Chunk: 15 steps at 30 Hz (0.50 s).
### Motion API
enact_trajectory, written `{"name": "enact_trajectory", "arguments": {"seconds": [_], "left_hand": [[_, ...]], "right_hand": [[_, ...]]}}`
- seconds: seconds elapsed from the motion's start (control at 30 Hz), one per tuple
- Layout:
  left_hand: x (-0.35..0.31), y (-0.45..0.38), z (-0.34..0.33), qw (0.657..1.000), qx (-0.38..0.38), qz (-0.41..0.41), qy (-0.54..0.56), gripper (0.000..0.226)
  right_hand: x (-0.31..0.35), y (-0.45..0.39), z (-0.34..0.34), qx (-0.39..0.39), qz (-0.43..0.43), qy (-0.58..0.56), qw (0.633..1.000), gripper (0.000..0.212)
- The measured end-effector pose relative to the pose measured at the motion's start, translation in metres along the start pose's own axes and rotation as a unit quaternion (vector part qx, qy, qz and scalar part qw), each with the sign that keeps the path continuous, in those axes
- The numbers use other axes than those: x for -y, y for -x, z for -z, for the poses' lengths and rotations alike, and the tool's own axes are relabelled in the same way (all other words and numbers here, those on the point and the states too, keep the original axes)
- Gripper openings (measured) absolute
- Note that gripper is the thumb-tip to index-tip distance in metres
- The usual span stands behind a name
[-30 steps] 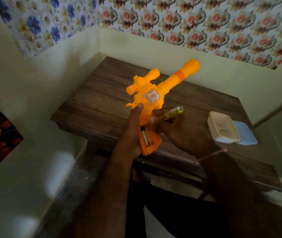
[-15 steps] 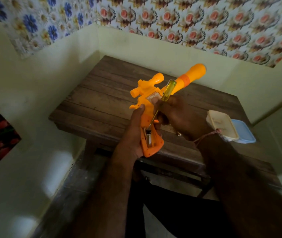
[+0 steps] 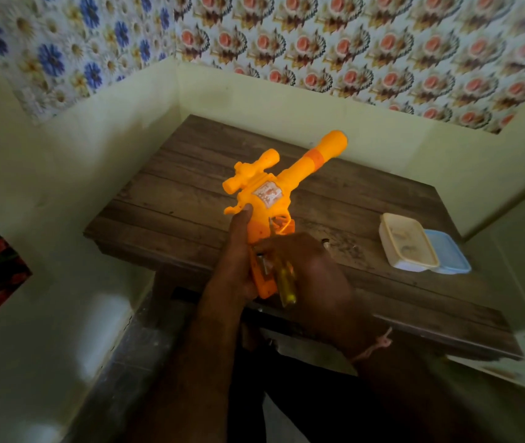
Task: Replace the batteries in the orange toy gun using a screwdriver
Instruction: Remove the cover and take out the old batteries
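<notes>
Orange toy gun (image 3: 266, 199) held above wooden table (image 3: 171, 199), barrel pointing toward 1 o'clock. Left hand (image 3: 237, 266) wrapped round its grip; right hand (image 3: 314, 276) at 3 o'clock of grip, clasping yellow-handled screwdriver (image 3: 285, 284).

The sticker (image 3: 267, 194) on the toy gun (image 3: 274, 187) is too blurred to read

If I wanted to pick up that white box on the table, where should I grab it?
Grab the white box across its two long sides, coming down from above. It sits flat and open-topped on the table, and its left side is free. A blue lid lies against its right side, so a sideways grip looks awkward there.
</notes>
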State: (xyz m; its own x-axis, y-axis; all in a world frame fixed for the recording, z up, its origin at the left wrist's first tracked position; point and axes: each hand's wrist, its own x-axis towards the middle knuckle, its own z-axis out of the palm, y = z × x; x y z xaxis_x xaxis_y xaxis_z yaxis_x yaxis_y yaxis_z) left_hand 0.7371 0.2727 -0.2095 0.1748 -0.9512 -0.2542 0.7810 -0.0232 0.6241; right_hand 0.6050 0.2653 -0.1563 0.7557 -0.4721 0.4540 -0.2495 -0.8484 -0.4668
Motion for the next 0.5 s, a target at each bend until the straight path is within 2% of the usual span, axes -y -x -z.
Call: {"name": "enact_trajectory", "arguments": {"seconds": [0.1, 0.27, 0.33, 0.4, 0.43, 0.5], "left_hand": [[-0.003, 0.004, -0.003, 1.000, -0.009, 0.008, 0.011, 0.059], [-0.003, -0.005, 0.003, 0.999, -0.019, -0.019, 0.035, 0.056], [-0.005, -0.004, 0.003, 0.999, -0.003, -0.025, 0.035, 0.058], [-0.006, -0.005, 0.006, 0.999, -0.015, -0.037, 0.030, 0.056], [-0.008, -0.005, 0.009, 0.998, -0.034, -0.049, 0.021, 0.055], [-0.012, -0.007, 0.015, 0.996, -0.062, -0.060, 0.014, 0.055]], "right_hand": [[0.002, 0.003, -0.005, 0.000, -0.013, 0.054, 0.998, 0.044], [0.005, 0.010, -0.005, 0.004, -0.031, -0.020, 0.999, 0.026], [0.005, 0.014, -0.003, -0.048, -0.056, -0.072, 0.995, 0.030], [-0.002, 0.017, 0.002, -0.148, -0.075, -0.103, 0.981, 0.024], [-0.010, 0.018, 0.004, -0.191, -0.085, -0.060, 0.976, 0.025], [-0.032, 0.021, 0.003, -0.215, -0.133, 0.028, 0.967, 0.035]]}}
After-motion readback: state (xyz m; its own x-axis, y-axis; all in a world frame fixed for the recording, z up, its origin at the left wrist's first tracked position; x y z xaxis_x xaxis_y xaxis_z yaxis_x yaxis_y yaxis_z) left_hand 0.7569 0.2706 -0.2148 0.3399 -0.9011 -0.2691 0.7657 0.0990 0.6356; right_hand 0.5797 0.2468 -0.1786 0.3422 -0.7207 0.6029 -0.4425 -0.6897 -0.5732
